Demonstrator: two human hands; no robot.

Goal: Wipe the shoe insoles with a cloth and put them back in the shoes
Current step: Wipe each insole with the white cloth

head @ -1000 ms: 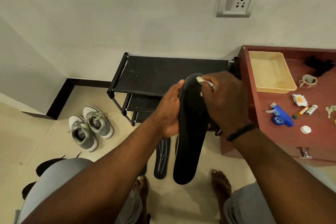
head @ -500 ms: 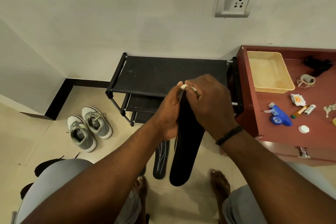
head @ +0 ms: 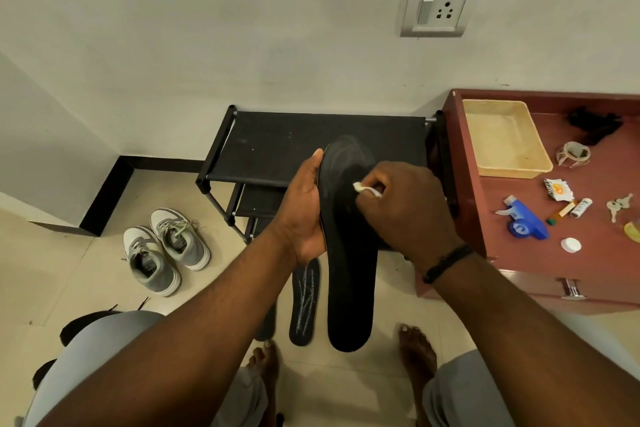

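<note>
The left hand is held upright, thumb extended along the insole it grips. The right hand is curled, apparently pinching a white cloth. Both forearms are extended forward.

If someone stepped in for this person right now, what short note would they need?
Left hand grips the black insole by its edge, held up lengthwise over the floor.
Right hand pinches a small white cloth against the insole's upper part.
A second insole lies on the floor below, and a further dark piece beside it is mostly hidden by the arm.
The grey sneakers stand on the floor to the left.
Done: wiping under way.
Left: finish wiping, then refit the insoles in the shoes.
</note>
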